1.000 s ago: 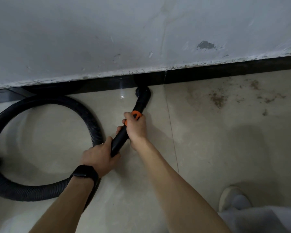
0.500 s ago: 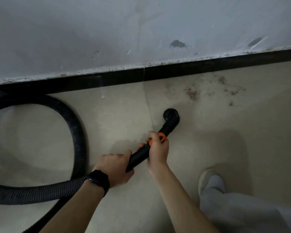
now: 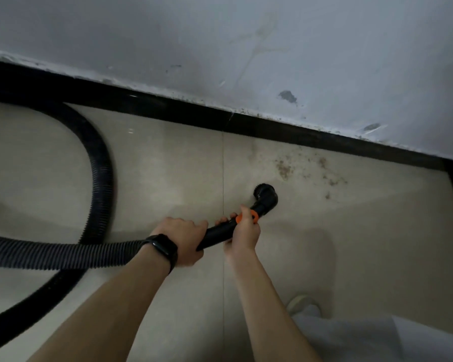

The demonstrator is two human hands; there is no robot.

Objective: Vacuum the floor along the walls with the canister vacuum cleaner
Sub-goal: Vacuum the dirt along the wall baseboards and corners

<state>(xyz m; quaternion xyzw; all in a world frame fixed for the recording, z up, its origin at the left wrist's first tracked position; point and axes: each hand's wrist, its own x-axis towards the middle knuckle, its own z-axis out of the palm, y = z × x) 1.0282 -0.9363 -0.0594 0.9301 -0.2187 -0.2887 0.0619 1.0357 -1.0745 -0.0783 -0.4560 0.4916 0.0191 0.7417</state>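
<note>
Left hand [image 3: 185, 237], black wristband [image 3: 162, 249] on it, fingers wrapped round near end of black rigid vacuum tube [image 3: 217, 233]. Right hand [image 3: 242, 233] curled round same tube further along, thumb by orange ring [image 3: 254, 216]. Round black nozzle [image 3: 266, 194] low at beige glossy tile floor [image 3: 168, 165], just near of brown dirt specks [image 3: 284, 169], apart from black skirting strip [image 3: 168, 105]. Black ribbed hose [image 3: 100, 173] loops away left.
</note>
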